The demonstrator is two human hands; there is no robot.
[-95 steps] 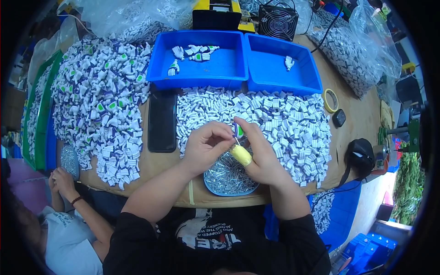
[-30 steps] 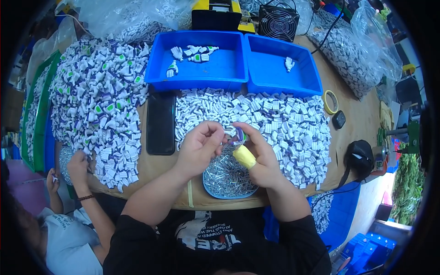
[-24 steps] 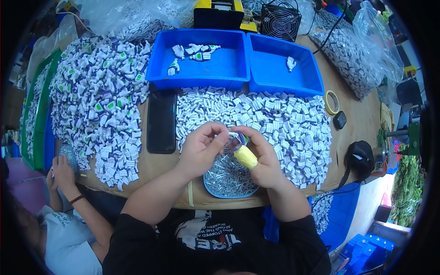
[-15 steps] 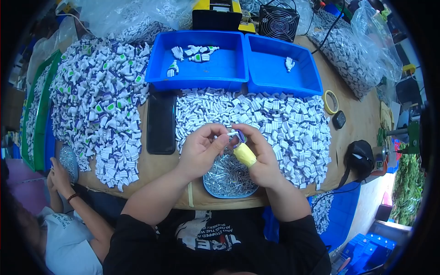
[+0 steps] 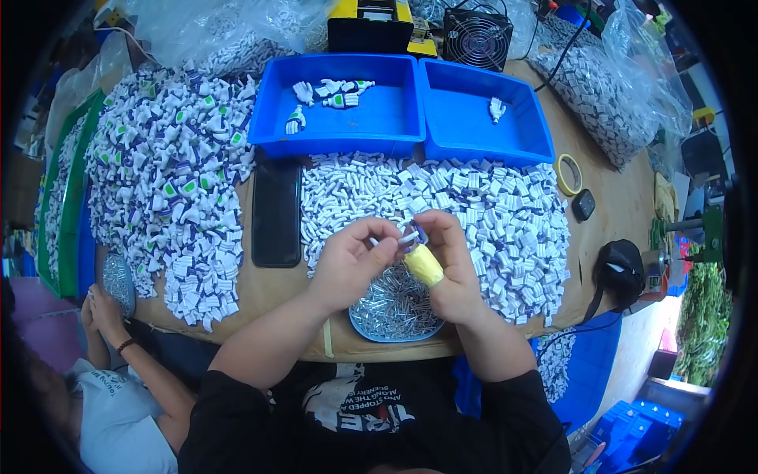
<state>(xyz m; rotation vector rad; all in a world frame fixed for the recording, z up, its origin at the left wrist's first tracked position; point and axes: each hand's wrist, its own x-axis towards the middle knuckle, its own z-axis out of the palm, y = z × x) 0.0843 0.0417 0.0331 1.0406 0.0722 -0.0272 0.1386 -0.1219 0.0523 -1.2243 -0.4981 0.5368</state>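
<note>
A wide brown table (image 5: 608,197) carries nearly everything here. Its left side is buried under a big heap of white, purple and green plastic parts (image 5: 170,197), and a second heap of white parts (image 5: 489,213) spreads across the middle. Behind those sit two blue trays side by side: the left tray (image 5: 347,118) holds a handful of parts, the right tray (image 5: 489,134) just one. A black phone (image 5: 275,213) lies flat between the two heaps. Near the table's front edge is a round dish of small metal pins (image 5: 395,308). Above that dish the person's two hands meet. The left hand (image 5: 347,265) and the right hand (image 5: 450,268) both pinch one small white part (image 5: 408,235) between their fingertips, holding it just over the dish. The right thumb wears a wrap of yellow tape (image 5: 425,265). At the lower left, another person's hand (image 5: 99,304) rests at the table's edge.
</note>
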